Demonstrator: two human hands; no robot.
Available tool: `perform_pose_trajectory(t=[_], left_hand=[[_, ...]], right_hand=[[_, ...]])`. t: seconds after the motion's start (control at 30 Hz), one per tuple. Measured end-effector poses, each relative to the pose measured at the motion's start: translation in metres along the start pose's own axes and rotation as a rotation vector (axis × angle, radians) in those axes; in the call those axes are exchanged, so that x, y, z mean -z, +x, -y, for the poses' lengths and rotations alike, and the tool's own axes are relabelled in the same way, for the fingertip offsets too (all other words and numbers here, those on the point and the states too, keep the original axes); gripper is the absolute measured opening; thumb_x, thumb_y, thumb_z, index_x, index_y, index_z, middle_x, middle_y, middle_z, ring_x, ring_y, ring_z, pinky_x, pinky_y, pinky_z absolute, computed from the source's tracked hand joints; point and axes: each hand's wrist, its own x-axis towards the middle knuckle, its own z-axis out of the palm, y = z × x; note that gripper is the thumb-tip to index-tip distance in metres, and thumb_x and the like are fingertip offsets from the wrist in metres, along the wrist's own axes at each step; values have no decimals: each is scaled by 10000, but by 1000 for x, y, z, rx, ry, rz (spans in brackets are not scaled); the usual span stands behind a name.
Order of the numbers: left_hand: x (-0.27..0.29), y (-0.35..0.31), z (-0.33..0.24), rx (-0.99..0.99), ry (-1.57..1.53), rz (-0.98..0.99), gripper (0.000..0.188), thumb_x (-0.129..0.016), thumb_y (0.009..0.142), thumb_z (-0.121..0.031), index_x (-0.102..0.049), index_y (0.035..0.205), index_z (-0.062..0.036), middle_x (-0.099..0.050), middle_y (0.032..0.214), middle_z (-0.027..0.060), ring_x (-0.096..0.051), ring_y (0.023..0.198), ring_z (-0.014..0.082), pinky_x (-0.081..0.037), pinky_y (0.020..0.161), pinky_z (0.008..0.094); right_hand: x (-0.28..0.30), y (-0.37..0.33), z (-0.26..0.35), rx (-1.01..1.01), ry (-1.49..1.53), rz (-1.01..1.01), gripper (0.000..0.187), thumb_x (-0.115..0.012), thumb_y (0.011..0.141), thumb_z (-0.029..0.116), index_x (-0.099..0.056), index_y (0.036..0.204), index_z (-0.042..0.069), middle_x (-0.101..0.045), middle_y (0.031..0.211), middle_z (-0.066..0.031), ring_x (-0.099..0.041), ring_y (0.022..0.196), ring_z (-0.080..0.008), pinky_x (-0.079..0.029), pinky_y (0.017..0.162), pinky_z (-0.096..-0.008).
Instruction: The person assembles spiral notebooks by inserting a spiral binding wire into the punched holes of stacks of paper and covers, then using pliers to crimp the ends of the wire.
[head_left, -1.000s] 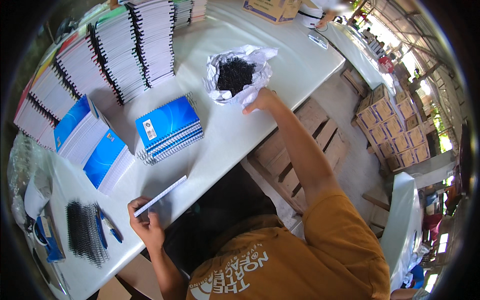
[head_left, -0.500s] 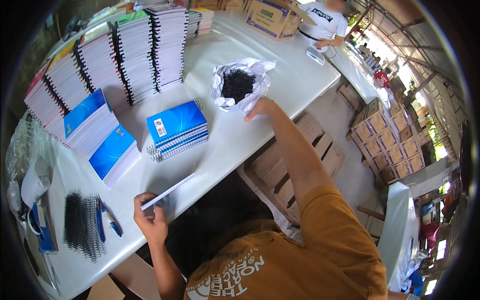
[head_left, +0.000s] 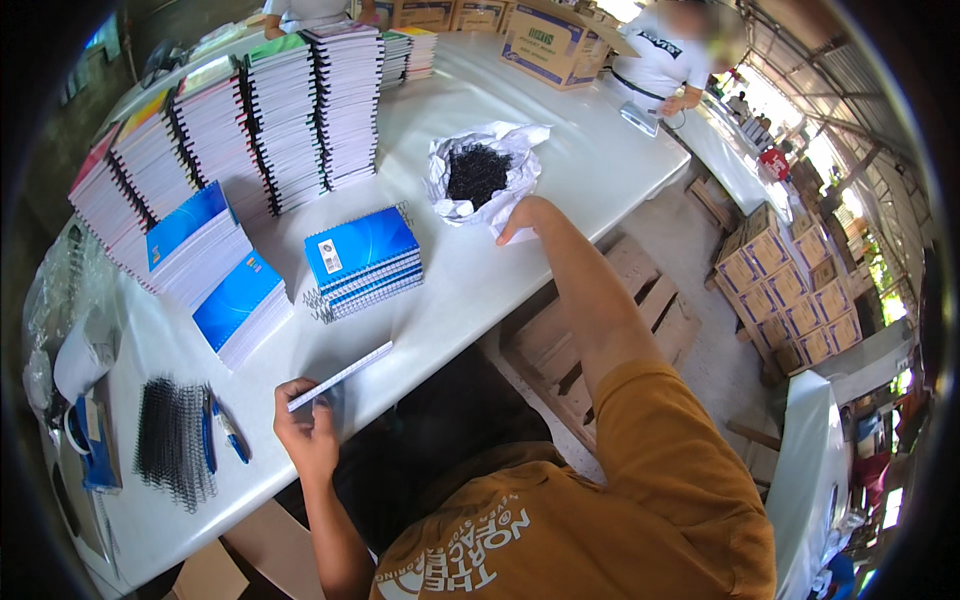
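Observation:
My left hand (head_left: 308, 432) grips a thin notebook (head_left: 342, 376), seen almost edge-on, at the near table edge. My right hand (head_left: 522, 216) reaches forward, its fingers closed at the near rim of crumpled white paper (head_left: 437, 190). A heap of small black coiled pieces (head_left: 478, 175) lies in that paper. Between my hands sits a pile of blue-covered spiral notebooks (head_left: 362, 243), wire coils sticking out at its left side. Two stacks of blue-covered notebooks, one farther back (head_left: 190, 228) and one nearer (head_left: 238, 300), stand to its left.
Tall stacks of black-bound books (head_left: 285, 125) line the table's far left. Black wire spirals (head_left: 168, 440), pens (head_left: 228, 432) and a blue tape dispenser (head_left: 95, 445) lie at left. A carton (head_left: 550, 45) and a person in white (head_left: 662, 65) are beyond; stacked cartons (head_left: 785, 285) stand right.
The whole scene has shifted slightly to the right in view. Both my hands stay in nearly the same places. The far person in white has moved a hand and arm a little.

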Motion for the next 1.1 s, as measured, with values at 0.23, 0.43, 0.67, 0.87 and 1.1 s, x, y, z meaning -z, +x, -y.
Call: perform_pose_trajectory(t=[0.23, 0.43, 0.67, 0.87, 1.1], left_hand=[[0, -1, 2, -10, 18, 3, 155, -476, 777, 40, -498, 928, 11, -525, 830, 41, -483, 749, 90, -412, 690, 231], [-3, -1, 3, 11, -19, 25, 150, -475, 789, 37, -503, 934, 12, -530, 836, 47, -488, 754, 96, -414, 701, 235], [2, 0, 3, 6, 37, 14, 148, -497, 784, 10, -505, 931, 22, -539, 857, 60, -499, 793, 118, -420, 745, 249], [1, -1, -2, -18, 35, 5, 146, -489, 795, 5, -494, 941, 14, -531, 854, 53, -494, 771, 103, -418, 710, 231], [-3, 1, -2, -25, 56, -16, 128, -498, 818, -16, -488, 943, 8, -522, 814, 35, -484, 734, 83, -412, 673, 216]], right_hand=[[-8, 57, -21, -115, -128, -119, 946, -898, 466, 414, -536, 1247, 23, -495, 1308, -191, -480, 1198, -345, -390, 973, -410], [0, 65, -28, -44, -217, -42, 1008, -898, 431, 437, -517, 1253, -4, -503, 1297, -189, -478, 1194, -353, -386, 981, -417], [-1, -27, -13, -21, 125, -234, 1123, -910, 437, 305, -344, 1317, -101, -553, 1150, -179, -587, 977, -272, -504, 718, -358], [12, -20, -47, 60, 485, -57, 803, -848, 575, 301, -451, 1175, -55, -593, 855, -102, -557, 660, -123, -448, 512, -248], [6, -11, -62, 196, 335, -143, 700, -783, 614, 176, -524, 1243, 11, -608, 966, -142, -590, 837, -214, -479, 694, -292]])
